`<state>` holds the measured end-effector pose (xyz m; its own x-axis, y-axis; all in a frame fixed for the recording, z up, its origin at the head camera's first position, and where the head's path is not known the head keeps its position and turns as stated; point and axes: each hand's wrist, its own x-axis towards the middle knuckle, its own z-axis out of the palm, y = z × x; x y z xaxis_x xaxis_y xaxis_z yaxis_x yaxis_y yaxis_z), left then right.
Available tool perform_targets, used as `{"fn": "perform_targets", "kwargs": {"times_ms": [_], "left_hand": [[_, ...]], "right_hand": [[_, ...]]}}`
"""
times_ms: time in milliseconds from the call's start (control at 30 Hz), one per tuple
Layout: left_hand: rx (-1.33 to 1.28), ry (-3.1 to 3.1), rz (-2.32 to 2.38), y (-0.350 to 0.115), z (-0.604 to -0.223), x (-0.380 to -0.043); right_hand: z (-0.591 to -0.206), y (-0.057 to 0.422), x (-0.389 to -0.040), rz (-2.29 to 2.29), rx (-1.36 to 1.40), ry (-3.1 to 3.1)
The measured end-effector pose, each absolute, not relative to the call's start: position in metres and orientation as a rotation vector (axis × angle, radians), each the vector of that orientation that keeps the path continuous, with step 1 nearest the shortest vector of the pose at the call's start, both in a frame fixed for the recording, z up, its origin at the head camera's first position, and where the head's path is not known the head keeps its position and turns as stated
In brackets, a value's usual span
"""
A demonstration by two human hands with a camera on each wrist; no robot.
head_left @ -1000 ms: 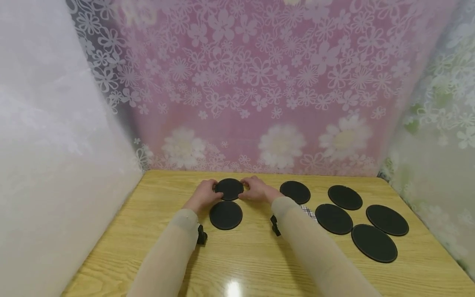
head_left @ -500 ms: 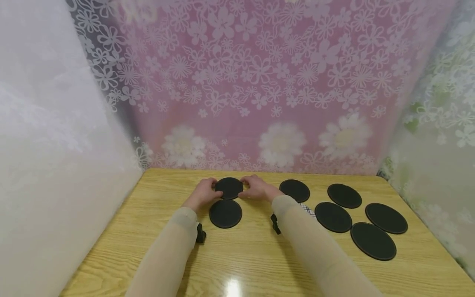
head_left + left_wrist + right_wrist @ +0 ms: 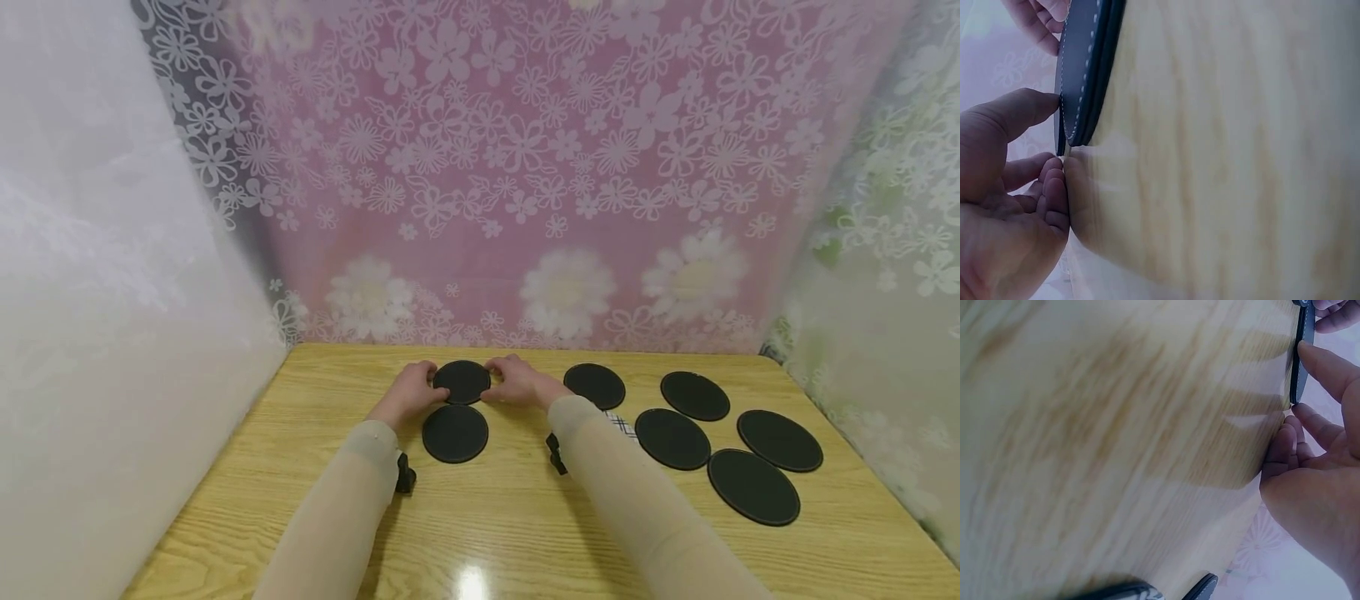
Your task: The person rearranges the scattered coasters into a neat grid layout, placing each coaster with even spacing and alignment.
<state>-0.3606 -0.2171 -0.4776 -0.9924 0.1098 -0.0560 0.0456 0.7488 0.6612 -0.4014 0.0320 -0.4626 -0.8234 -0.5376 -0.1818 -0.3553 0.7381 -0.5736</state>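
A round black coaster (image 3: pixel 462 382) lies flat at the back of the table, left of the middle. My left hand (image 3: pixel 407 396) holds its left rim with thumb and fingertips. On the opposite rim my right hand (image 3: pixel 521 383) holds it the same way. Just in front lies a second black coaster (image 3: pixel 455 433), its far edge close against the first. Pale stitching runs round the near coaster's edge (image 3: pixel 1088 69) in the left wrist view, and it looks thick, as if layered. The right wrist view shows my thumb on the rim of the held coaster (image 3: pixel 1302 359).
Several more black coasters (image 3: pixel 672 439) lie spread over the right side of the wooden table (image 3: pixel 480 517). A white piece with dark plaid lines (image 3: pixel 621 425) is partly hidden by my right forearm. A flowered pink curtain (image 3: pixel 465 208) hangs behind the table.
Only a slight shift of the head view shows. Both hands and the coasters stay in the same places.
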Motion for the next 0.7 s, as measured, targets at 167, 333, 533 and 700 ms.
{"fn": "perform_targets", "kwargs": {"times_ms": [167,333,533,700], "left_hand": [[0.111,2.798,1.148,-0.22,-0.479,-0.359],[0.13,2.723,1.237,-0.224,-0.48,-0.354],[0.114,2.769,1.256,-0.222,-0.476,-0.345],[0.134,2.944,1.127,-0.206,-0.458,-0.334]], "right_hand": [[-0.459,0.037,-0.4,-0.895,-0.683,2.495],[-0.458,0.048,-0.395,-0.977,-0.671,2.434],[-0.444,0.068,-0.375,-0.904,-0.752,2.556],[-0.426,0.099,-0.35,-0.765,-0.767,2.751]]}}
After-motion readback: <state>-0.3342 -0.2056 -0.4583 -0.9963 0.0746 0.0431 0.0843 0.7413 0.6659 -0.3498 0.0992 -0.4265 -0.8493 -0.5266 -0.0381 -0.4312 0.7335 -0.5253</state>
